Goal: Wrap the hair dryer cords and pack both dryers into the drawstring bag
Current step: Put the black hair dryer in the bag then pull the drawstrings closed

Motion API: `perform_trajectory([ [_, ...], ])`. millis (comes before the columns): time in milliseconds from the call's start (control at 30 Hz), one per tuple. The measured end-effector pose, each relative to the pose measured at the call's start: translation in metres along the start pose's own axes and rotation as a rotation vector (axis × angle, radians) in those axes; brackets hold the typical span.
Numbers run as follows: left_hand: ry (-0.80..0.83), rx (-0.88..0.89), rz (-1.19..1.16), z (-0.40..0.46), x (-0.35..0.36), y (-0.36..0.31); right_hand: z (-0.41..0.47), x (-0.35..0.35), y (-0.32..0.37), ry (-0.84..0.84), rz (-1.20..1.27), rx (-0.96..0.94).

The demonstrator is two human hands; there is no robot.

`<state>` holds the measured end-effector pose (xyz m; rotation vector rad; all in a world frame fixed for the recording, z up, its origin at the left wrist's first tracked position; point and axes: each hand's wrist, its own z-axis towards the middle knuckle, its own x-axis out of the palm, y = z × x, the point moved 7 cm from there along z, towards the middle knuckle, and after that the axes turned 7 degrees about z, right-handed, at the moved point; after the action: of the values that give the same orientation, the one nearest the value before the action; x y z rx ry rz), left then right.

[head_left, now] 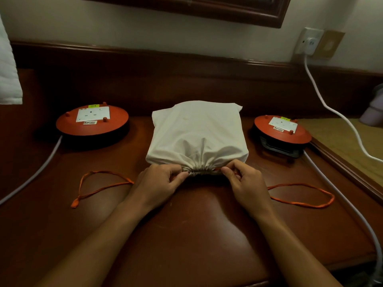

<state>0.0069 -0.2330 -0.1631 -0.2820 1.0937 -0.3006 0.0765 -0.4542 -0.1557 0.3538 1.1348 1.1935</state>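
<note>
A bulging white drawstring bag point(196, 131) lies in the middle of the dark wooden table point(196, 224), its mouth gathered tight toward me. My left hand point(159, 181) pinches the left end of the gathered mouth. My right hand point(244, 183) pinches the right end. An orange drawstring loop point(99, 187) trails out on the table to the left, and a second orange loop point(306, 195) trails to the right. No hair dryer is visible; whatever fills the bag is hidden by the cloth.
Two orange extension-cord reels with sockets sit either side of the bag, one left point(92, 121) and one right point(283, 129), each with a white cable running toward me. A wall socket point(309, 41) holds a plug with a white cable. A raised ledge stands behind.
</note>
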Motion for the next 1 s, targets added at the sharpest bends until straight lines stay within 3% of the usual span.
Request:
perform_trajectory([
  [333,0.018,0.027,0.080,-0.005,-0.016,0.038,0.000,-0.023,-0.011,-0.008,-0.033,-0.014],
  [767,0.021,0.076,0.242,-0.013,-0.025,0.040,-0.006,-0.049,-0.030,-0.013,-0.090,-0.009],
  [1000,0.009,0.056,0.202,-0.028,-0.032,0.041,-0.015,-0.061,-0.023,-0.024,-0.164,-0.022],
])
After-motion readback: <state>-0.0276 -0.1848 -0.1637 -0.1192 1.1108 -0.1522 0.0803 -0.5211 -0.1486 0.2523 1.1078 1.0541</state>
